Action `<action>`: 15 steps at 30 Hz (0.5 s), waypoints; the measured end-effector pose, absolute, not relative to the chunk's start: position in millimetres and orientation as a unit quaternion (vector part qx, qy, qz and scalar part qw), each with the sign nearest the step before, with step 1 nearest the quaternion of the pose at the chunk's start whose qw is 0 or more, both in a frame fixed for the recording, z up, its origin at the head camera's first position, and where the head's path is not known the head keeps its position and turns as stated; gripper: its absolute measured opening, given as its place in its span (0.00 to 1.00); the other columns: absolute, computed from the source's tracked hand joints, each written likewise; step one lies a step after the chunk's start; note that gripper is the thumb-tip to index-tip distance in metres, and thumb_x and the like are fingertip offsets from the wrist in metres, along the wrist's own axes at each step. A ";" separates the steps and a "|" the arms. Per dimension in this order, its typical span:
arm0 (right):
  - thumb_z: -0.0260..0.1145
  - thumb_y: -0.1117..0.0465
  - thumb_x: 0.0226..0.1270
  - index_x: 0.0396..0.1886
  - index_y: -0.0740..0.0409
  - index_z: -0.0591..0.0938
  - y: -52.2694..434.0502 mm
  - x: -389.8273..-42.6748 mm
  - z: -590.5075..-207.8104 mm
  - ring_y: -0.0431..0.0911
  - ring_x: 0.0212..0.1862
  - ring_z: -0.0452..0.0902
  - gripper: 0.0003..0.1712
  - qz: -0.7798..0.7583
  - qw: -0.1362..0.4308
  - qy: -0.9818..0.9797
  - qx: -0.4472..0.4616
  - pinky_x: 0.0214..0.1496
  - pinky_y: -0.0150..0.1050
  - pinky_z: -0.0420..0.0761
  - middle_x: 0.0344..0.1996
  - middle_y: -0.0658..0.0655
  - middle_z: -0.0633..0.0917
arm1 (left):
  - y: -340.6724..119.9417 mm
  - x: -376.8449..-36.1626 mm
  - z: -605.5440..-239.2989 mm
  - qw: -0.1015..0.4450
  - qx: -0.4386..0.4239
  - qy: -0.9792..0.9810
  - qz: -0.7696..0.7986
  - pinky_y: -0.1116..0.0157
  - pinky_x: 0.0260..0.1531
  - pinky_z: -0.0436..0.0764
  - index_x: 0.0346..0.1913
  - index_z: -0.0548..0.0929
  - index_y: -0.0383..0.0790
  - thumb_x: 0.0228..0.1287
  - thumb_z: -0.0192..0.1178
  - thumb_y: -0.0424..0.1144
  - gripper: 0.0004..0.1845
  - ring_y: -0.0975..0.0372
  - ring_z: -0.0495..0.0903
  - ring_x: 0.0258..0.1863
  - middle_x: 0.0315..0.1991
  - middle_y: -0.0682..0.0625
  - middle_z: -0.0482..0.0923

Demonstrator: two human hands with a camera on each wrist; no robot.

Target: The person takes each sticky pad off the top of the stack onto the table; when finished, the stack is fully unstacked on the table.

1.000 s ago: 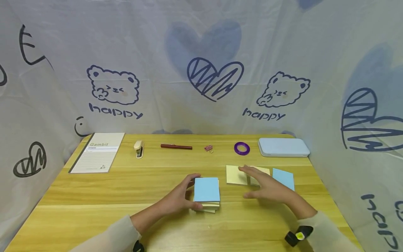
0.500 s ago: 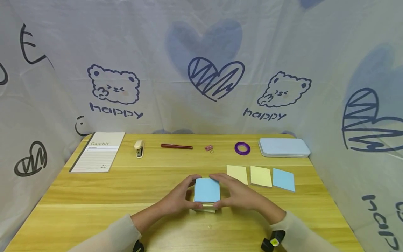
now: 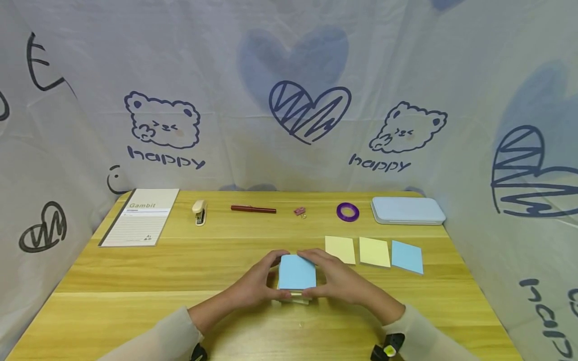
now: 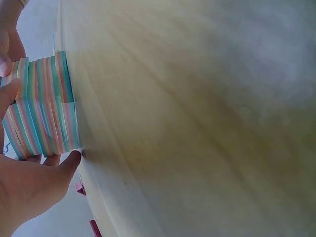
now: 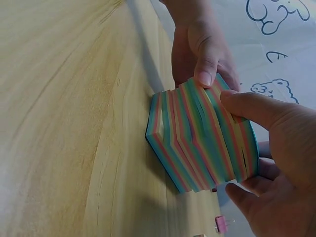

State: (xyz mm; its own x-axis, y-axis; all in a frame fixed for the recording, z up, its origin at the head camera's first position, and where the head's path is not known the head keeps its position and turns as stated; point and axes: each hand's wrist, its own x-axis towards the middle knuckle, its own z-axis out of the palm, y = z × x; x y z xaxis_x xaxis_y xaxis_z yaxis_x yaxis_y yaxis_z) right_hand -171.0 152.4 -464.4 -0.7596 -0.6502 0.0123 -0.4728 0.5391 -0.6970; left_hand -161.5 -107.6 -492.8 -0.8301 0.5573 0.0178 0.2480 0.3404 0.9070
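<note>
hands meet — left hand [image 3: 257, 286] and right hand [image 3: 343, 283] each clasp the note pad [image 3: 296, 273].

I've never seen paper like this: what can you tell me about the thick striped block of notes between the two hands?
The thick block of paper notes has a light blue top sheet; its sides show thin pink, green, blue and yellow layers, slightly uneven. It rests on the wooden table, near the front middle. The left hand and the right hand grip opposite sides.
</note>
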 end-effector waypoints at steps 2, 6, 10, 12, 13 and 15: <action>0.79 0.48 0.60 0.78 0.58 0.67 154.0 -171.1 -464.5 0.56 0.69 0.72 0.51 -0.353 0.119 0.869 -0.325 0.70 0.57 0.75 0.72 0.58 0.72 | -107.7 -161.0 -492.0 0.152 0.247 0.806 0.517 0.37 0.73 0.62 0.76 0.61 0.38 0.60 0.77 0.41 0.46 0.40 0.62 0.75 0.73 0.37 0.66; 0.79 0.46 0.60 0.78 0.58 0.67 162.4 -171.0 -465.9 0.57 0.69 0.72 0.51 -0.345 0.100 0.873 -0.330 0.70 0.58 0.75 0.72 0.57 0.73 | -107.3 -160.1 -491.2 0.155 0.240 0.808 0.515 0.36 0.72 0.63 0.77 0.59 0.37 0.59 0.77 0.42 0.49 0.37 0.61 0.75 0.75 0.36 0.63; 0.79 0.45 0.59 0.78 0.57 0.68 178.2 -167.9 -467.1 0.57 0.71 0.71 0.51 -0.340 0.086 0.878 -0.326 0.72 0.59 0.72 0.72 0.57 0.73 | -106.3 -159.9 -491.1 0.151 0.241 0.808 0.516 0.37 0.73 0.63 0.77 0.60 0.37 0.59 0.78 0.41 0.48 0.39 0.62 0.75 0.74 0.37 0.65; 0.79 0.46 0.60 0.78 0.58 0.67 187.7 -165.0 -467.6 0.58 0.71 0.70 0.51 -0.341 0.082 0.880 -0.321 0.72 0.61 0.71 0.72 0.58 0.73 | -106.1 -159.7 -491.0 0.149 0.243 0.807 0.517 0.37 0.72 0.64 0.77 0.61 0.36 0.59 0.78 0.40 0.48 0.39 0.62 0.75 0.74 0.37 0.64; 0.79 0.46 0.60 0.78 0.58 0.67 192.7 -163.4 -468.0 0.58 0.72 0.70 0.51 -0.342 0.081 0.881 -0.317 0.72 0.62 0.70 0.72 0.58 0.72 | -106.0 -159.6 -490.8 0.149 0.244 0.808 0.516 0.38 0.73 0.64 0.77 0.61 0.36 0.59 0.78 0.40 0.48 0.39 0.61 0.75 0.74 0.37 0.64; 0.79 0.47 0.60 0.78 0.57 0.67 203.1 -160.0 -469.1 0.59 0.72 0.69 0.51 -0.344 0.079 0.884 -0.305 0.72 0.63 0.70 0.73 0.58 0.72 | -106.0 -159.2 -490.3 0.150 0.245 0.808 0.514 0.38 0.72 0.64 0.77 0.61 0.36 0.59 0.77 0.40 0.48 0.39 0.61 0.75 0.75 0.36 0.63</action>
